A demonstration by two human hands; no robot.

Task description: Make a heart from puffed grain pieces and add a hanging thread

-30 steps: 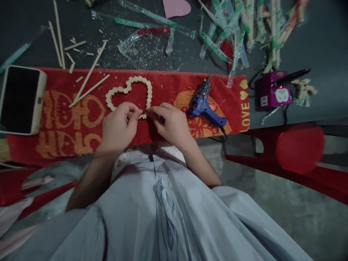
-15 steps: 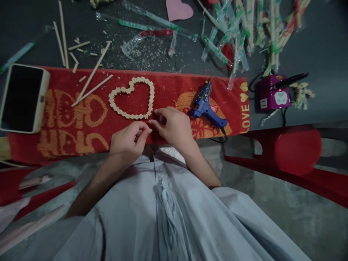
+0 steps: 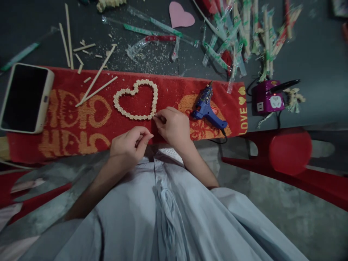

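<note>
Head view: "LOVE" runs up the red towel point(image 3: 168, 88)'s right end! The heart outline point(image 3: 135, 117) lies inside its edges; right fingertips pinched at its lower right, left hand point(image 3: 127, 145) nearer the wearer, thumb meeting fingers.

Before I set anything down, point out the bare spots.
Bare: the dark table to the right of the purple socket block; the towel between phone and left hand, nearer than the loose sticks; and a narrower strip between the beaded heart and glue gun. Crowded: the far side, with wrappers and crumbs.
</note>
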